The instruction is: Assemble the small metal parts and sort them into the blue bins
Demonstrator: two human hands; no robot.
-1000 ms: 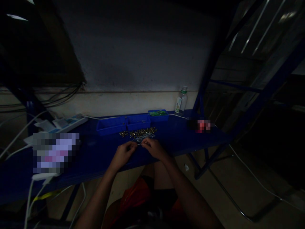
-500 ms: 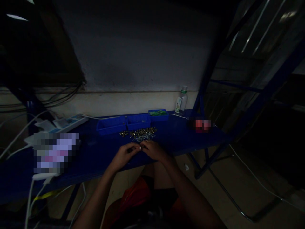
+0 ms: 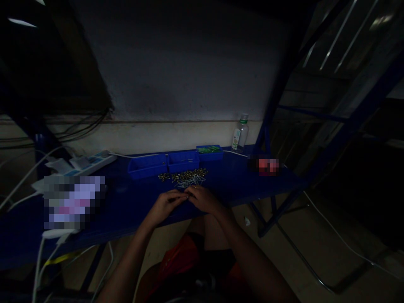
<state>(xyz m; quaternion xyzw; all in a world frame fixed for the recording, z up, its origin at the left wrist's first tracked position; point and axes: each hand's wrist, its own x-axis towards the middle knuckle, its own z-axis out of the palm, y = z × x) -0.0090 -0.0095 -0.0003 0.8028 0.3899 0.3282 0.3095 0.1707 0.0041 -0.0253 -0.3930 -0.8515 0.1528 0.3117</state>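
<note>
My left hand [image 3: 166,205] and my right hand [image 3: 203,198] meet fingertip to fingertip above the front part of the blue table [image 3: 132,210]. Both are closed in a pinch, and whatever is between the fingers is too small and dark to make out. Just beyond the fingertips lies a loose heap of thin silvery pins [image 3: 189,182]. Behind it spreads a pile of small brass-coloured metal pieces [image 3: 189,174], with a smaller cluster [image 3: 163,177] of similar pieces to its left.
Blue bins [image 3: 147,165] stand along the back; a smaller blue tray [image 3: 210,152] holds green items. A clear bottle [image 3: 241,134] is at the back right. Power strips [image 3: 94,162] with white cables lie at left, near a blurred-out object [image 3: 74,204]. Another blurred-out item [image 3: 268,165] sits at right.
My fingertips have shifted slightly, and the small bright speck between them no longer shows. My arms and the piles stay where they were.
</note>
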